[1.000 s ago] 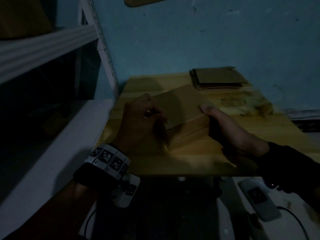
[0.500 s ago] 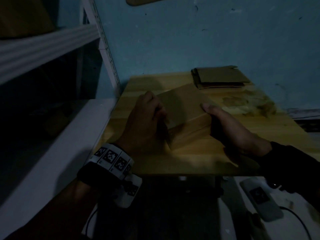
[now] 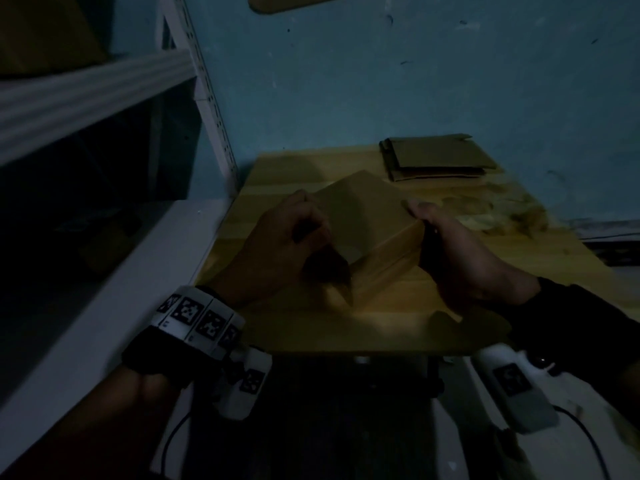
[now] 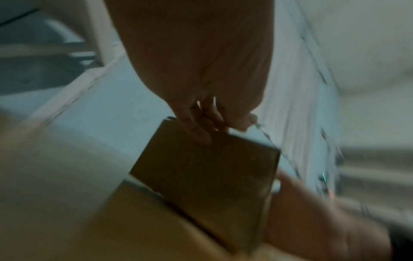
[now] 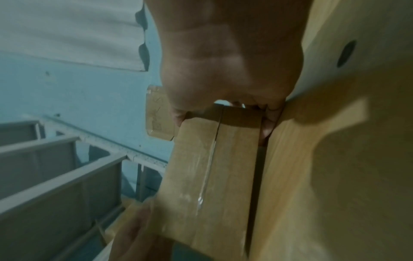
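Against the blue wall [image 3: 381, 81], a wooden table [image 3: 398, 327] lies under the box [image 3: 360, 209].

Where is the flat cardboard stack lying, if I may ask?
Head view: the cardboard stack lies far right on the table, by the blue wall.

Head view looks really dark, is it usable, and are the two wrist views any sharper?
Head view: underexposed, only the wooden table catches light; the left hand and right hand shade the cardboard box. Left wrist view: heavy motion blur, background smeared, box edges soft. Right wrist view: brightest, with a glare streak on the box's glossy tape, blurred toward the edges.
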The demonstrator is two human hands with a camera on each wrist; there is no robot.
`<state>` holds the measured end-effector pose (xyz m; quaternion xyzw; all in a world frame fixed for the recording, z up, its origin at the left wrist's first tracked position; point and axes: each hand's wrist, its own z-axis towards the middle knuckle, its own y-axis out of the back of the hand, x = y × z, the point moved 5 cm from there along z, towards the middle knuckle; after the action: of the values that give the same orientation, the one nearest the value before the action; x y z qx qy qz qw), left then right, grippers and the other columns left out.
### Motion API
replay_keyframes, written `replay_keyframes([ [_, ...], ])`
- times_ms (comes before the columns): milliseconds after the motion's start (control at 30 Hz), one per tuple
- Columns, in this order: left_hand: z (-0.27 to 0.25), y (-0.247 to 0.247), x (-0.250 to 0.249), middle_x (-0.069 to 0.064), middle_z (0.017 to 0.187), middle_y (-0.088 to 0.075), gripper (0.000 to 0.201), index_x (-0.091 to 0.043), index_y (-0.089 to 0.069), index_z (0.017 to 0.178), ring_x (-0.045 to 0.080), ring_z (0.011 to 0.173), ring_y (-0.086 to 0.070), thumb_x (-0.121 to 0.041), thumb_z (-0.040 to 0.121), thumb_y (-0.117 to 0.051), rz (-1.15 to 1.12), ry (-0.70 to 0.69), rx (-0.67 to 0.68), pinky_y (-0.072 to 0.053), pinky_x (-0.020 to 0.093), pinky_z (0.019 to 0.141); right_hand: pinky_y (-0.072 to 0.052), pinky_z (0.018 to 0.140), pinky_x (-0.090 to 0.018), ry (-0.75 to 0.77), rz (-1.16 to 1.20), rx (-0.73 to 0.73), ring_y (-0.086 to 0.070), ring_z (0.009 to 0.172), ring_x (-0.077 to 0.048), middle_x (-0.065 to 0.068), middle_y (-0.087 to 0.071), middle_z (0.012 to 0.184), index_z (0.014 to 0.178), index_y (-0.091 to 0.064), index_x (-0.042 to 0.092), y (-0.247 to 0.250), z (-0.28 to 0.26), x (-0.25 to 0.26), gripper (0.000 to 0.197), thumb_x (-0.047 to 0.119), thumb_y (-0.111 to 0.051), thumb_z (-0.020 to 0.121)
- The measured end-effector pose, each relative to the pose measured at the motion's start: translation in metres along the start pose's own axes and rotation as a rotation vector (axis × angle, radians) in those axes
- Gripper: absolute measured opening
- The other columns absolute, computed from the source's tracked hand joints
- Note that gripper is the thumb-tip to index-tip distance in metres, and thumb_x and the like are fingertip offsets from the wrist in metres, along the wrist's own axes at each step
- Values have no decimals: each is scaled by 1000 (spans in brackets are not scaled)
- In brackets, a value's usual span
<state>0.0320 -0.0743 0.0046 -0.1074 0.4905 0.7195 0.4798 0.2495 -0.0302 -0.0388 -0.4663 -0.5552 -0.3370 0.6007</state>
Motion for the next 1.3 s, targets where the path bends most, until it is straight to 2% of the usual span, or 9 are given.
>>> replay_keyframes([
  [67,-1,10,1,2,104,-63,7,-17,-70,95,4,97,-62,-16,94,-63,-79,52,-100,-52,21,83,-56,88,-39,7,42,-19,-74,98,-19,3,-78,101,119,-61,24,3,0,3,31,46,-51,100],
  [267,-3,36,14,-19,117,-65,26,-25,-64,125,-9,107,-60,-25,100,-56,-288,329,-408,-47,14,91,-54,96,-41,46,-15,-81,-68,109,-24,-5,-69,120,118,-61,25,7,4,15,32,47,-58,95],
  [433,-3,15,28,-12,122,-67,66,-23,-58,132,6,112,-64,-64,81,-65,-482,596,-180,-50,35,101,-49,94,-30,179,-221,-2,-65,113,-21,-5,-69,120,124,-65,11,0,9,27,45,46,-54,97],
  [533,-4,-2,27,-9,101,-77,43,-24,-62,113,10,95,-73,-50,78,-64,-665,655,-5,-60,26,80,-47,102,-37,265,-263,31,-63,113,-24,-13,-66,121,121,-59,-6,-4,12,34,56,45,-56,97],
  [633,-6,-10,27,0,102,-78,41,-18,-67,111,18,96,-74,-39,78,-78,-757,694,57,-61,33,84,-48,88,-32,332,-220,19,-62,100,-19,-6,-63,106,113,-61,1,-6,18,40,43,41,-58,97],
  [733,-5,-11,35,5,114,-75,62,-19,-67,120,27,106,-71,-45,68,-86,-720,728,-12,-56,46,94,-49,92,-32,316,-197,-138,-65,108,-11,2,-66,117,122,-59,11,-3,21,41,49,50,-62,92],
  [833,-4,-6,39,-2,102,-78,50,-24,-69,110,21,96,-74,-45,66,-82,-689,720,-161,-60,39,80,-47,104,-40,263,-246,-319,-60,117,-17,-6,-60,127,128,-52,12,3,20,39,51,52,-57,96],
  [1067,-7,-2,37,-2,103,-77,57,-23,-70,111,21,97,-73,-50,62,-78,-691,751,-305,-59,35,70,-44,59,-27,238,-463,-136,-53,59,-21,-15,-59,65,76,-60,7,-10,4,26,45,45,-55,100],
  [1300,-5,-13,37,5,112,-75,69,-13,-65,124,22,95,-75,-37,65,-91,-722,682,-378,-61,35,69,-48,57,-33,125,-486,-203,-56,51,-26,-19,-65,58,56,-67,5,1,-4,4,58,56,-74,83],
])
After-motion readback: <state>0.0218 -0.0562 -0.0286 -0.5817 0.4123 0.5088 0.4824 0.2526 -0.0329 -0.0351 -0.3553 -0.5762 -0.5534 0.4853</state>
